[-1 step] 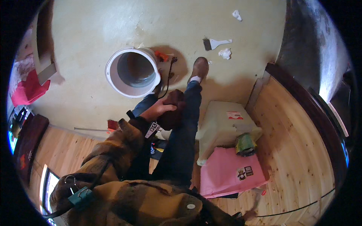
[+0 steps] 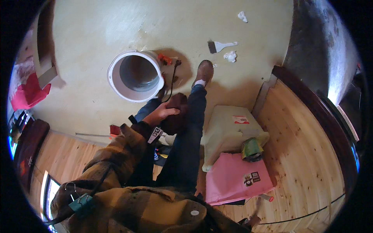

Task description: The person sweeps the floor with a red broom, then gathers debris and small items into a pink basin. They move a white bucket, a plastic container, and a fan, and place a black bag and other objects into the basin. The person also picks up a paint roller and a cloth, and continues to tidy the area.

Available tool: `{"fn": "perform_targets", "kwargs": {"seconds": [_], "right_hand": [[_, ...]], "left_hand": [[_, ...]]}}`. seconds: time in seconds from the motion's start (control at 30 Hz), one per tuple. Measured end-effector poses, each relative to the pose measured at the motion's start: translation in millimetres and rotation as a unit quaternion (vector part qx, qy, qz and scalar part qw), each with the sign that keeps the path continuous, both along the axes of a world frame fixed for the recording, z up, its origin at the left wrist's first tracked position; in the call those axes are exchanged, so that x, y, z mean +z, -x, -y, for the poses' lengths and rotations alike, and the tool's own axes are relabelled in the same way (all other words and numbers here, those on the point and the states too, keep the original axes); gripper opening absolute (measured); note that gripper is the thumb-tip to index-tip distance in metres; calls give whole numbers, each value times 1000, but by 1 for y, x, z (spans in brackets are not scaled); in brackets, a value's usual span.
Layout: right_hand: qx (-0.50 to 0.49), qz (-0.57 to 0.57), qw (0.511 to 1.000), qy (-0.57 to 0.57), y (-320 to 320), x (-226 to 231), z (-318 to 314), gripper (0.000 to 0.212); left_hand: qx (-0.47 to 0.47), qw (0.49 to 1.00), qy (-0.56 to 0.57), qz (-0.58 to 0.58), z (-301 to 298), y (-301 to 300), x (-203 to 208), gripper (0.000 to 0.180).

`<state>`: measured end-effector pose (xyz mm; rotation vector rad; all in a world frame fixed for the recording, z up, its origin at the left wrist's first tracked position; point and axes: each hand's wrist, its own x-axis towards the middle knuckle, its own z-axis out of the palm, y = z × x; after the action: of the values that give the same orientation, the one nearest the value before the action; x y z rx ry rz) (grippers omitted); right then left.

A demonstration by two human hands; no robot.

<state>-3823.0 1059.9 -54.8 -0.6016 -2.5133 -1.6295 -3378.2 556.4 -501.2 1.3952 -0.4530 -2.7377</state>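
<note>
My left hand [image 2: 163,112] is wrapped against a dark brown, rounded bundle [image 2: 175,114] above my lap; its exact kind cannot be made out. Off to the lower right, my right hand [image 2: 254,219] reaches down beside the pink bag, fingers stretched out and partly blurred. Close to its fingertips lies a short handle with a red end [image 2: 266,197]. A white bucket [image 2: 112,79] with greyish liquid in it stands in front of my left foot. Past my right foot, a flat brush [image 2: 221,46] with a white handle lies on the floor.
Crumpled white tissues [image 2: 230,56] lie near the brush. An orange item [image 2: 165,59] and a black cord [image 2: 173,79] are beside the bucket. To my right stand a pale plastic box [image 2: 221,130], a green packet [image 2: 251,150] and a pink bag [image 2: 223,178]. A dark beam [image 2: 307,112] edges the planks.
The right hand's fingers have shifted slightly left, showing more of the red-ended handle. The left hand and the brown bundle stay nearly where they were; the view has moved slightly.
</note>
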Motion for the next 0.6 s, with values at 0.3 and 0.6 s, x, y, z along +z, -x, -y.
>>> {"fn": "perform_targets", "kwargs": {"seconds": [0.3,0.6], "right_hand": [[564,348,649,374,38,-183,335,24],[482,606,483,409,5,-632,585,30]], "left_hand": [[111,990,-42,79,-11,11,-20,39],[83,986,15,145,-4,39,-31,37]]}}
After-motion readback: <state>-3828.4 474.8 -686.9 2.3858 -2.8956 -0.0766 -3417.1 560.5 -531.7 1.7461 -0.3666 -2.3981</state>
